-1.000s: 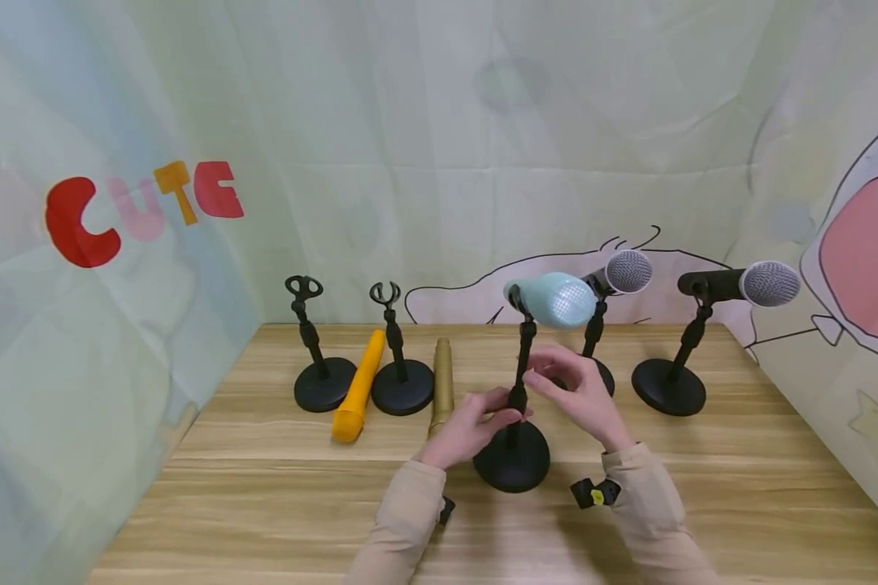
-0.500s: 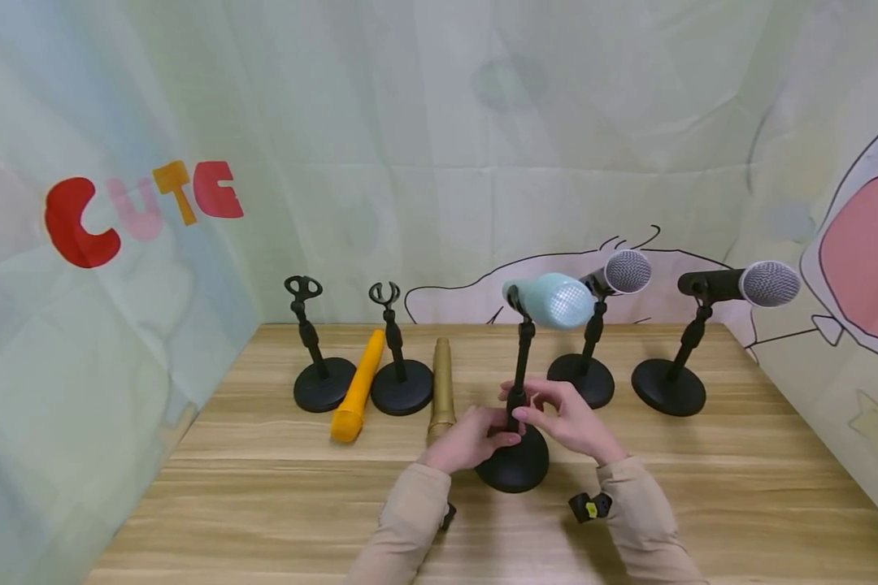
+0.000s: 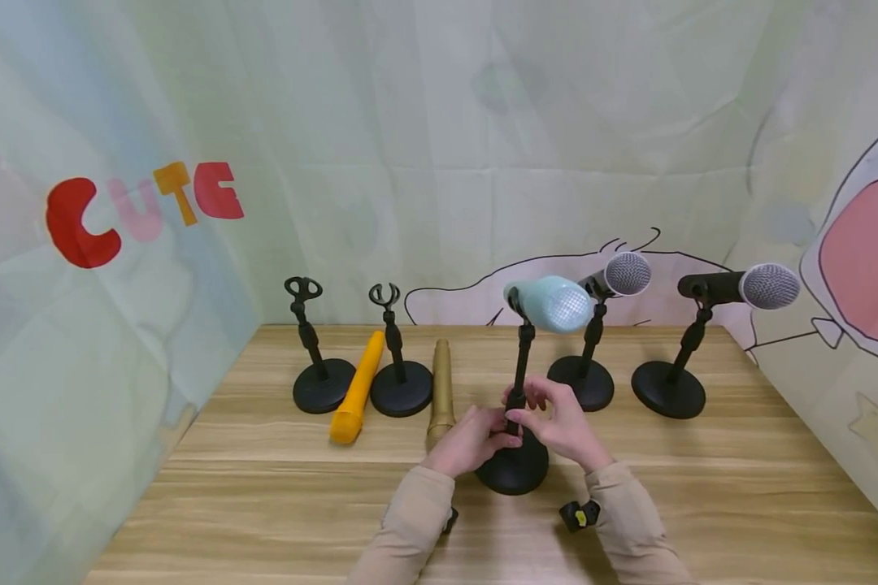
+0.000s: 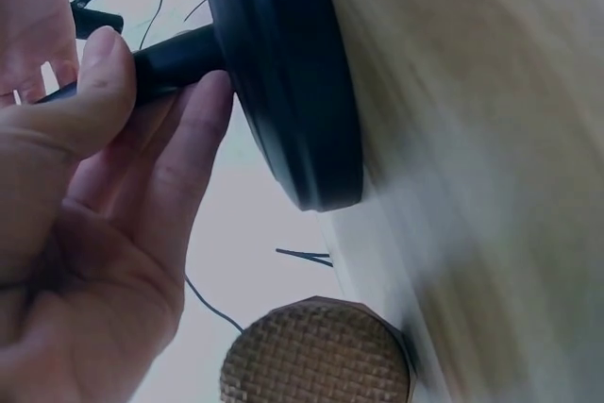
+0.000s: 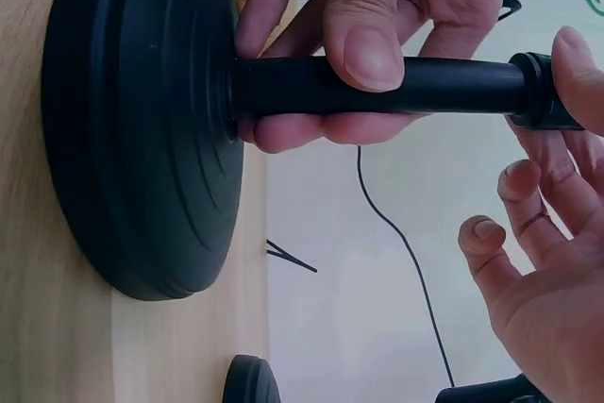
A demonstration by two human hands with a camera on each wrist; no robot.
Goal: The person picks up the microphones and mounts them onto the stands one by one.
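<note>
A black desk microphone stand [image 3: 523, 357] with a round base holds a light-blue microphone [image 3: 556, 303] in its clip. My left hand [image 3: 470, 440] grips the lower pole just above the base, thumb on one side and fingers behind, as the left wrist view shows. Higher up, my right hand [image 3: 562, 422] pinches the black collar [image 5: 543, 92] on the pole between thumb and fingers; its other fingers are spread loosely. Beside my left hand lies a gold microphone [image 3: 442, 382], its head partly hidden in the head view. The mesh head [image 4: 316, 356] shows in the left wrist view.
Two bare stands, one at far left [image 3: 324, 385] and another nearer [image 3: 402, 388], flank an orange microphone [image 3: 358, 390] lying on the wooden table [image 3: 263, 512]. Behind and right, two more stands carry microphones with silver heads [image 3: 627, 274]. Printed cloth hangs around the table.
My right hand has come down the pole from above and now pinches the collar. My left hand has shifted slightly lower on the pole. The stand's base stays put.
</note>
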